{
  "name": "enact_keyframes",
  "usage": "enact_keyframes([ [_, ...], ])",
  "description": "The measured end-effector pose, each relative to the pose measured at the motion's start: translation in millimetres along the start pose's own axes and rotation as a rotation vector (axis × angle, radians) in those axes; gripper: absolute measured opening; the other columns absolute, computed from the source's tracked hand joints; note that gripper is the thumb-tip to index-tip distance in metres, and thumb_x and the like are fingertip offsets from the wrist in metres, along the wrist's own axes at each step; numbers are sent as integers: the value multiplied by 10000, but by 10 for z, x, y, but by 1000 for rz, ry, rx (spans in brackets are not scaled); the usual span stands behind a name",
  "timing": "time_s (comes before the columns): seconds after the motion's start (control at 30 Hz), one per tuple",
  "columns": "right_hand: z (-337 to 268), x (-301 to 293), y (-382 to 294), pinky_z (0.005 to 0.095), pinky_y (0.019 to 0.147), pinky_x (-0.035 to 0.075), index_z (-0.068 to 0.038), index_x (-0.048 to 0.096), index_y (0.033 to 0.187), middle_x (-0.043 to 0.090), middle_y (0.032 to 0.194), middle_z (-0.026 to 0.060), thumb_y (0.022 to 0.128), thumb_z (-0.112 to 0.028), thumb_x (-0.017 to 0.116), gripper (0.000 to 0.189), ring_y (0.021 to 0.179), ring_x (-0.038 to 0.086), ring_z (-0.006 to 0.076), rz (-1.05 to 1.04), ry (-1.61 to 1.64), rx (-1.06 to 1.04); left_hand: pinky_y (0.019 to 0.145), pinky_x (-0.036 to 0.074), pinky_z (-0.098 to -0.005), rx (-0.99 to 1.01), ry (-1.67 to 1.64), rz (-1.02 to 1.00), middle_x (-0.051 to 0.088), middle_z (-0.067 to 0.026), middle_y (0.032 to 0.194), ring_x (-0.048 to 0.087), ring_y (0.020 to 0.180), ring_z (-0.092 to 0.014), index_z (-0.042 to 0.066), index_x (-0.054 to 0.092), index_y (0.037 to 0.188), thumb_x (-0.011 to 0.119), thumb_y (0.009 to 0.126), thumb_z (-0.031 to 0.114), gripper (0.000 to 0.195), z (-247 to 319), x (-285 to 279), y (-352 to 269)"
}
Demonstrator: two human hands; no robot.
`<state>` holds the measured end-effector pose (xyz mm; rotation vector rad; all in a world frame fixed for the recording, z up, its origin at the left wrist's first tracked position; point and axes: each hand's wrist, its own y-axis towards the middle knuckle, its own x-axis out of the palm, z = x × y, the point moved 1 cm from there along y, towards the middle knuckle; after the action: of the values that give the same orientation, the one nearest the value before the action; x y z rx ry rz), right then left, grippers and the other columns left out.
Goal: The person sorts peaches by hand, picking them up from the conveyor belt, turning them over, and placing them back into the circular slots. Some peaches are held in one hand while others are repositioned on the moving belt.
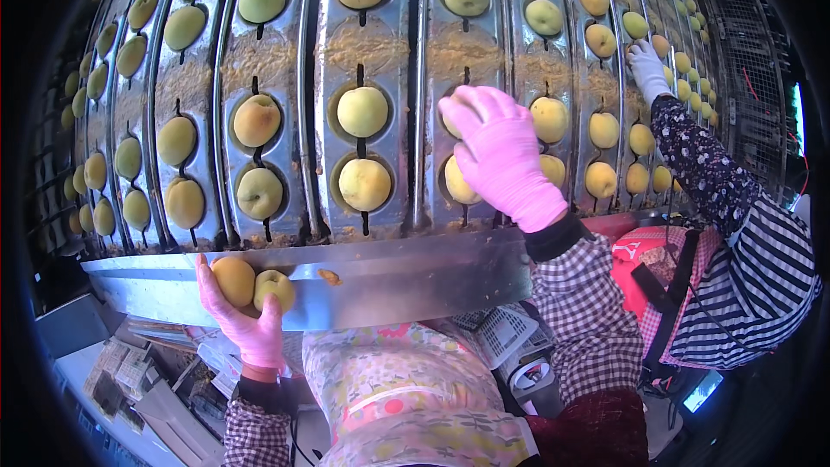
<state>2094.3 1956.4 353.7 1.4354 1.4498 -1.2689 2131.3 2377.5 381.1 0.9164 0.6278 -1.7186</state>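
Note:
Before me, rows of yellow-green fruits, apparently peaches or apricots, sit in round cups of a metal tray conveyor (382, 220). My left hand (243, 324), in a pink glove, holds two of the fruits (233, 281) over the metal ledge at the near edge. My right hand (499, 152), also pink-gloved, reaches over a cup with its fingers on a fruit (452, 120) that they partly cover. Another fruit (459, 181) lies in the cup below, partly behind that hand. Single fruits (362, 111) fill the neighbouring cups to the left.
A co-worker's white-gloved hand (648, 71) touches the fruit rows at the right, their striped sleeve and back beside me. The sheet-metal ledge (415, 285) holds a scrap of pulp (330, 277). Plastic crates (509, 337) stand below it.

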Motion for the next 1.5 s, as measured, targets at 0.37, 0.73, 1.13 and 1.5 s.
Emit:
enact_keyframes([
  [0.37, 110, 195, -129, 468, 1072, 471, -109, 567, 1428, 592, 1374, 130, 825, -240, 788, 656, 1239, 567, 356, 158, 171, 263, 1202, 328, -502, -8, -13, 7, 340, -230, 1623, 406, 1441, -389, 47, 275, 1620, 768, 855, 538, 1034, -11, -32, 7],
  [0.73, -184, 115, -185, 514, 1019, 456, -82, 577, 1398, 607, 1347, 136, 823, -351, 797, 671, 1242, 568, 344, 321, 34, 289, 1208, 311, -507, -15, -26, -12, 330, -231, 1624, 377, 1455, -398, 49, 259, 1621, 778, 850, 549, 1055, 12, -53, 12],
  [1.13, -1219, 366, -89, 490, 1056, 440, -86, 524, 1440, 568, 1384, 140, 748, -229, 815, 764, 1247, 548, 359, 33, 434, 95, 1210, 313, -499, 2, -41, -14, 324, -231, 1629, 379, 1459, -392, 53, 261, 1626, 787, 846, 515, 1048, -276, -236, 104],
  [1.5, -1375, 259, 33, 481, 1060, 459, -61, 537, 1417, 594, 1333, 158, 788, -274, 808, 717, 1238, 556, 366, -121, 311, 356, 1212, 315, -499, -22, -82, -14, 327, -218, 1633, 390, 1455, -381, 57, 262, 1628, 794, 844, 488, 1041, -893, -701, 372],
])
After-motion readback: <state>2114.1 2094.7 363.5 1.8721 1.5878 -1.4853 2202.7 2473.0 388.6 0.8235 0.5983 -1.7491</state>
